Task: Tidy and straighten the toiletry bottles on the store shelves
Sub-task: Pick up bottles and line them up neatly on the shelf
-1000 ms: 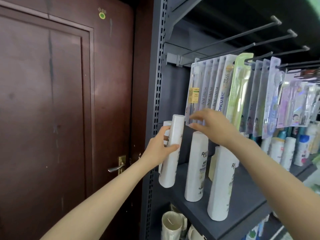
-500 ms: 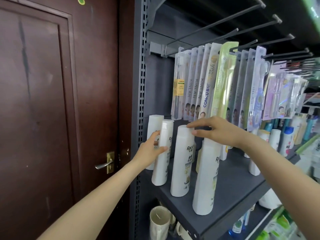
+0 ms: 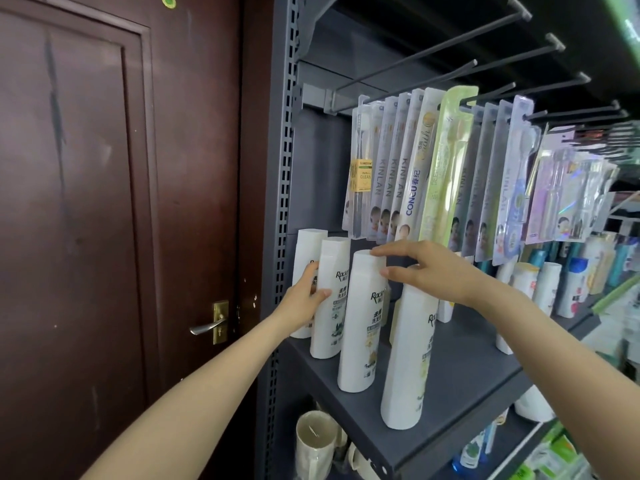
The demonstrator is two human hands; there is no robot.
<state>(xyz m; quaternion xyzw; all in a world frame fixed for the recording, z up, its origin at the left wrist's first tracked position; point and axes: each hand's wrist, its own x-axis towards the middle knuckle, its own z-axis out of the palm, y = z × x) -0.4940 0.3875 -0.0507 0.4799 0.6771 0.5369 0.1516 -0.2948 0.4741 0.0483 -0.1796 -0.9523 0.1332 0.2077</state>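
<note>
Several tall white shampoo bottles stand in a row on the dark grey shelf (image 3: 460,386). My left hand (image 3: 304,299) grips the second bottle (image 3: 330,306) from the left, thumb across its front and fingers behind it. A further bottle (image 3: 306,251) stands just behind, against the shelf upright. My right hand (image 3: 426,271) pinches the cap of the third bottle (image 3: 362,327), fingers on top and thumb at its side. The front bottle (image 3: 408,362) stands below my right wrist, near the shelf's front edge.
Packaged toothbrushes (image 3: 415,168) hang on pegs right above the bottles. More bottles (image 3: 550,289) fill the shelf to the right. White cups (image 3: 313,441) sit on the shelf below. A brown door (image 3: 104,237) with a metal handle (image 3: 207,327) is on the left.
My left hand has lowered the second bottle until it stands on the shelf. My right hand came down from the hanging toothbrush packs onto the third bottle's cap.
</note>
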